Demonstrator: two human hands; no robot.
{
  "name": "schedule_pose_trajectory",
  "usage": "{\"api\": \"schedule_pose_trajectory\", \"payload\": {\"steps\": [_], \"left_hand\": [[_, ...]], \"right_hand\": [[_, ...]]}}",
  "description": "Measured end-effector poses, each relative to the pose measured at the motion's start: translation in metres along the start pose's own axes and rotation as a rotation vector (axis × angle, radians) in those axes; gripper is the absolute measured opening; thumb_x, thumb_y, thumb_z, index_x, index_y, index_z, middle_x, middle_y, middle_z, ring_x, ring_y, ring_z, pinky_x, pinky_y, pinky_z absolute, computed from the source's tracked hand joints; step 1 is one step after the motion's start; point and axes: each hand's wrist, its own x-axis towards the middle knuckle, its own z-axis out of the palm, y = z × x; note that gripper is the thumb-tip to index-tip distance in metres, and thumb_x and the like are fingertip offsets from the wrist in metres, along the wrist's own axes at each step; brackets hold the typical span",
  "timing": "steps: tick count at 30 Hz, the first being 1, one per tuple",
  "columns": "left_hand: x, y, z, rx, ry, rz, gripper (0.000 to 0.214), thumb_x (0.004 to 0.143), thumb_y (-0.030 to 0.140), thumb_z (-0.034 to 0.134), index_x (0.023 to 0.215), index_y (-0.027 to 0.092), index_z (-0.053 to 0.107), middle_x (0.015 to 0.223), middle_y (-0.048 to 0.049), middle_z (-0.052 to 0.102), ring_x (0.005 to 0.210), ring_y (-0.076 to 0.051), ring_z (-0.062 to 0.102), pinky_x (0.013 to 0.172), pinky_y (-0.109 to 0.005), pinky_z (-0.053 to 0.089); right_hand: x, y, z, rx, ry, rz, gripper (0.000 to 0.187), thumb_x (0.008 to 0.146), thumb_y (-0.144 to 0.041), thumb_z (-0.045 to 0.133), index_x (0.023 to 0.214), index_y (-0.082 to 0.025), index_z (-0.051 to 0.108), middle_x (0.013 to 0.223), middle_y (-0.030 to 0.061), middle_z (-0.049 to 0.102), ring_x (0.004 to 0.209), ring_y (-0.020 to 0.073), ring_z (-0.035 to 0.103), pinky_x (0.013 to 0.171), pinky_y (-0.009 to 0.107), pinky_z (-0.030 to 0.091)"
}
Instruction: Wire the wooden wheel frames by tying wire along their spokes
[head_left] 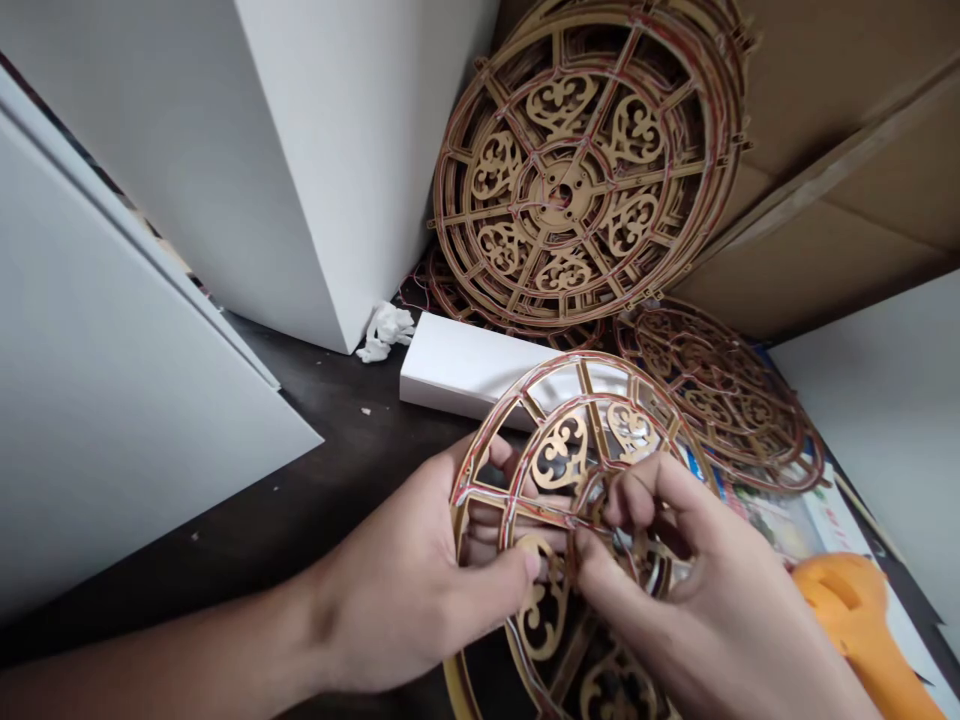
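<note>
A round gold openwork frame (559, 452) with scroll cut-outs and red and white wires along its rings is tilted up in front of me. My left hand (457, 570) grips its left side, thumb in front and fingers behind, showing through the gaps. Close to the hub, my right hand (675, 570) has its thumb and forefinger brought together by the wires. Whatever lies between those fingertips is too small or hidden to name. The frame's lower right part is covered by my right hand.
Behind stands a stack of similar round frames (566, 190), with more frames (712, 390) lying to the right. A white box (465, 365) and crumpled white tissue (386, 330) rest on the dark table (300, 480). White panels rise at left; an orange tool (862, 620) lies at right.
</note>
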Motion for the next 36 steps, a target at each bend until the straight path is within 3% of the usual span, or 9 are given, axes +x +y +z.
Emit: {"api": "schedule_pose_trajectory", "payload": {"steps": [7, 12, 17, 22, 28, 36], "left_hand": [[0.002, -0.003, -0.002, 0.018, -0.057, 0.006, 0.033, 0.082, 0.007, 0.070, 0.104, 0.019, 0.049, 0.100, -0.0028, 0.071, 0.086, -0.011, 0.065, 0.082, -0.025, 0.047], [0.004, -0.003, -0.002, 0.061, -0.039, -0.007, 0.030, 0.086, 0.013, 0.071, 0.105, 0.018, 0.049, 0.105, -0.0040, 0.071, 0.089, -0.011, 0.066, 0.084, -0.025, 0.047], [0.004, -0.003, -0.002, 0.080, -0.042, 0.000, 0.027, 0.089, 0.023, 0.071, 0.103, 0.018, 0.048, 0.107, -0.0043, 0.072, 0.089, -0.009, 0.065, 0.085, -0.024, 0.047], [0.004, -0.001, -0.001, 0.065, -0.042, -0.003, 0.028, 0.088, 0.020, 0.071, 0.103, 0.018, 0.048, 0.104, -0.0035, 0.072, 0.089, -0.009, 0.066, 0.087, -0.024, 0.047], [0.003, -0.002, 0.000, 0.028, -0.032, -0.021, 0.032, 0.084, 0.007, 0.071, 0.103, 0.018, 0.046, 0.103, -0.0026, 0.073, 0.086, -0.008, 0.066, 0.084, -0.021, 0.048], [0.004, -0.003, 0.001, 0.003, 0.002, -0.036, 0.041, 0.077, -0.004, 0.066, 0.104, 0.018, 0.044, 0.103, -0.0040, 0.073, 0.085, -0.009, 0.066, 0.084, -0.022, 0.049]], "right_hand": [[-0.008, 0.007, -0.003, 0.020, 0.130, -0.009, 0.026, 0.076, -0.044, 0.063, 0.079, -0.024, 0.048, 0.067, -0.0004, 0.052, 0.062, 0.0172, 0.052, 0.055, 0.029, 0.042], [-0.009, 0.007, -0.006, 0.009, 0.078, -0.043, 0.024, 0.081, -0.045, 0.062, 0.080, -0.024, 0.050, 0.068, 0.0006, 0.054, 0.063, 0.0173, 0.054, 0.058, 0.030, 0.044], [0.000, 0.002, -0.011, 0.024, 0.016, -0.187, 0.014, 0.087, -0.031, 0.059, 0.081, -0.024, 0.048, 0.070, -0.0019, 0.057, 0.058, 0.0124, 0.054, 0.055, 0.026, 0.044], [0.000, -0.001, -0.012, -0.022, 0.072, -0.224, 0.014, 0.086, -0.027, 0.058, 0.079, -0.025, 0.046, 0.064, -0.0042, 0.055, 0.052, 0.0111, 0.051, 0.048, 0.025, 0.039], [-0.004, 0.004, -0.004, -0.060, 0.001, -0.141, 0.017, 0.087, -0.031, 0.058, 0.084, -0.025, 0.042, 0.068, -0.0051, 0.055, 0.055, 0.0103, 0.052, 0.052, 0.023, 0.042], [-0.007, -0.001, 0.005, -0.031, 0.123, -0.130, 0.020, 0.082, -0.027, 0.055, 0.079, -0.025, 0.035, 0.065, -0.0048, 0.050, 0.054, 0.0111, 0.049, 0.047, 0.024, 0.040]]}}
